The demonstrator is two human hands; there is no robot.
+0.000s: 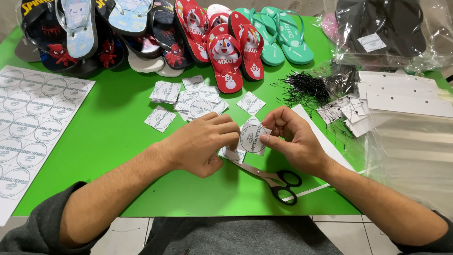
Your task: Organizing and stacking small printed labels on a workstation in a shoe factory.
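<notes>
Both grips, left hand [200, 141] and right hand [292, 137], pinched on 1 round white sticker [251, 138] above green table [118, 127].

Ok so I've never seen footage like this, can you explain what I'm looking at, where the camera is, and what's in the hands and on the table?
There is no machine here. The single picture comes from a camera worn on a person's head, looking down at their own two bare hands over a green table. The left hand and right hand together pinch one square sticker with a round printed label. Below them lie black scissors. Cut stickers are scattered behind the hands, and an uncut sticker sheet lies at the left edge. Flip-flops line the far side, with black plastic ties and clear bags to the right.
</notes>
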